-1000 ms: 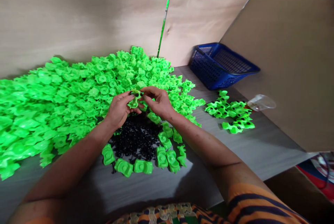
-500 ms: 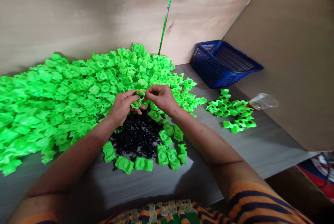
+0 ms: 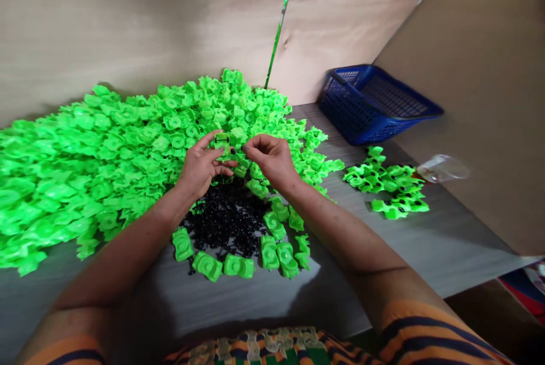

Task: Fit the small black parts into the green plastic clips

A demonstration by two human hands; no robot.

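My left hand (image 3: 199, 165) grips a green plastic toy car body (image 3: 222, 150) between thumb and fingers, its hollow underside turned towards me. A black wheel axle lies across the upper end of that body. Just right of it, my right hand (image 3: 275, 162) is closed in a pinch, with a small black wheel axle (image 3: 238, 150) at the fingertips, partly hidden. Below both hands lies a heap of black wheel axles (image 3: 225, 220). Several green car bodies (image 3: 207, 266) sit around the heap's front and right side.
A large pile of green car bodies (image 3: 97, 155) covers the left and back of the table (image 3: 340, 263). To the right lie green cars with black wheels (image 3: 389, 183), near a clear plastic cup (image 3: 443, 168) and a blue basket (image 3: 378, 109). A green-stained stick (image 3: 277, 36) leans against the wall.
The car body in my left hand has turned so its underside and axle face me. My right hand has drawn slightly away from it. The whole view has shifted a little.
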